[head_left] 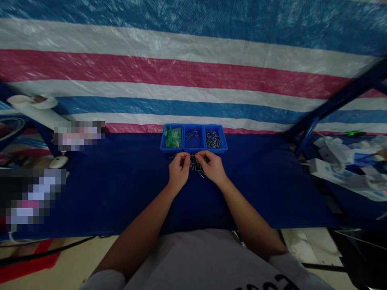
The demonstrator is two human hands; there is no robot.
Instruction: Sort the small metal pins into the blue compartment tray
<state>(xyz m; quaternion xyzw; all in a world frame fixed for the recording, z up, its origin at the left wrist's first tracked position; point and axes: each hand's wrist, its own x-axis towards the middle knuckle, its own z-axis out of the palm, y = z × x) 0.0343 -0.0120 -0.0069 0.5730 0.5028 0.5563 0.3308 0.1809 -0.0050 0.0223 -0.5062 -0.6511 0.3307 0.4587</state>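
Note:
Side by side, my left hand [179, 170] and my right hand [211, 165] are over a pile of small dark screw-like pieces [198, 169] on the blue table. Both have thumb and fingers pressed together; what they pinch is too small to make out. Just beyond them stand three joined blue bins. Green packets fill the left bin [173, 137], a few thin metal pieces lie in the middle bin [194, 137], and the right bin [214, 139] holds many short metal pieces.
A striped plastic sheet [193, 76] hangs behind the blue table [130, 181]. White boxes and plastic bags [341, 173] lie at the right. A white roll [36, 110] and blurred-out items are at the left. Blue metal posts flank the table.

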